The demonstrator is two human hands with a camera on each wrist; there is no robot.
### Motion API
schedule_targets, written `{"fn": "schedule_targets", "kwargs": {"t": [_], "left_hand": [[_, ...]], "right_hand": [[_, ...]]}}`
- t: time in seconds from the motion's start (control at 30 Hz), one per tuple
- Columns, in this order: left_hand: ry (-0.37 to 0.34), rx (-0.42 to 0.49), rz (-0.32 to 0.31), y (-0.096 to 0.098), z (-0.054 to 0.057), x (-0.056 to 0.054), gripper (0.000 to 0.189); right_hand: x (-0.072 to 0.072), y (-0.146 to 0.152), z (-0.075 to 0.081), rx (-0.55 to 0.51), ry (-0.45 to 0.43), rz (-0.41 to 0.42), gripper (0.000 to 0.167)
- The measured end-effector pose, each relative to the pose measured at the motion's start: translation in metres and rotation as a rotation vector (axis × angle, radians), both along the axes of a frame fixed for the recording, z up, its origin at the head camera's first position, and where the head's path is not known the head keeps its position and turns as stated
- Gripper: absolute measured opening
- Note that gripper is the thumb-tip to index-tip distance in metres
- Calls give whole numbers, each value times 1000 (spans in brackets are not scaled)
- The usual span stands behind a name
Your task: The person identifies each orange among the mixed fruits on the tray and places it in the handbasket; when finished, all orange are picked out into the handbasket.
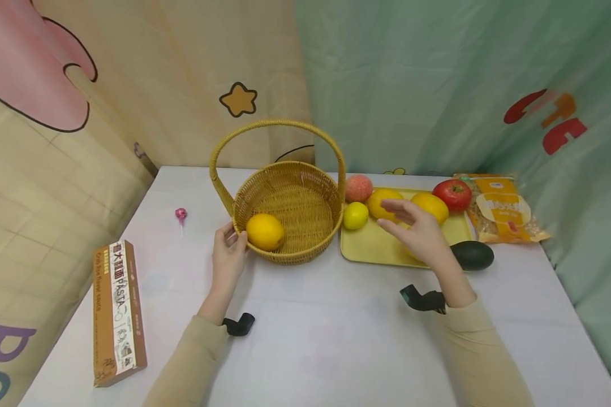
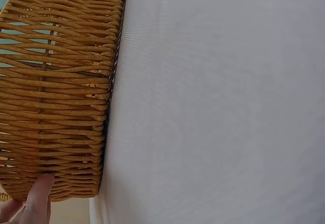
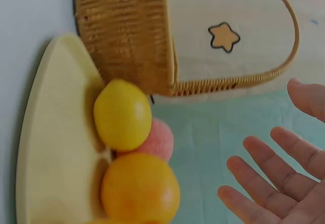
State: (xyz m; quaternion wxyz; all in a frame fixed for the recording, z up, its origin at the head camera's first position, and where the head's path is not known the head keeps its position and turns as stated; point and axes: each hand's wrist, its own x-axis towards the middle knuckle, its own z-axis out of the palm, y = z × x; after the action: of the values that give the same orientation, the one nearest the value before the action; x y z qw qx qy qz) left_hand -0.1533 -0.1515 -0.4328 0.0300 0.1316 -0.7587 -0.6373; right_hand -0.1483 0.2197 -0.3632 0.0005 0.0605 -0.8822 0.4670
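Note:
My left hand (image 1: 228,257) grips the near left rim of a wicker basket (image 1: 308,217) with a tall arched handle. The left wrist view shows its thumb (image 2: 39,196) against the woven wall. An orange-yellow fruit (image 1: 265,232) lies inside the basket, beside that hand. My right hand (image 1: 421,230) hovers over the yellow tray (image 1: 369,247), fingers extended and holding nothing. On the tray are a lemon (image 1: 355,216), a pink peach-like fruit (image 1: 358,187), several orange-yellow fruits (image 1: 385,203), a red apple-like fruit (image 1: 452,195) and a dark green oval one (image 1: 472,255). The right hand partly hides one orange-yellow fruit.
A pasta box (image 1: 119,314) lies at the left side of the white table (image 1: 315,328), with a pink lollipop (image 1: 181,215) beyond it. An orange-labelled food bag (image 1: 506,209) lies right of the tray. Curtains (image 1: 417,85) hang behind the table.

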Motion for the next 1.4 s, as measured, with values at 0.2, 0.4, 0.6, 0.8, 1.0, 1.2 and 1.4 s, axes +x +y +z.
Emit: {"fn": "schedule_targets", "kwargs": {"t": [0.2,0.4,0.6,0.8,1.0,1.2,1.4], "left_hand": [[0,0,3,-2,3,0,53],[-15,-8,-3,-1,4,-1,53],[-21,-11,-22,-1,6,0,55],[-22,-32,-27,-1,7,1,55],[-35,-20,-14,-3,6,0,55],[-33,-22,-16,-5,5,-1,55],[-28,-16,-23,-4,6,-3,54]], "right_hand": [[14,48,-6,36,-69,-89,68],[19,73,-18,72,-100,-100,71],[19,79,-24,119,-133,-89,76],[18,83,-29,194,-153,-59,80],[14,82,-32,281,-199,-43,84],[8,77,-35,348,-246,-15,91],[8,75,-35,387,-267,-11,95]]}}
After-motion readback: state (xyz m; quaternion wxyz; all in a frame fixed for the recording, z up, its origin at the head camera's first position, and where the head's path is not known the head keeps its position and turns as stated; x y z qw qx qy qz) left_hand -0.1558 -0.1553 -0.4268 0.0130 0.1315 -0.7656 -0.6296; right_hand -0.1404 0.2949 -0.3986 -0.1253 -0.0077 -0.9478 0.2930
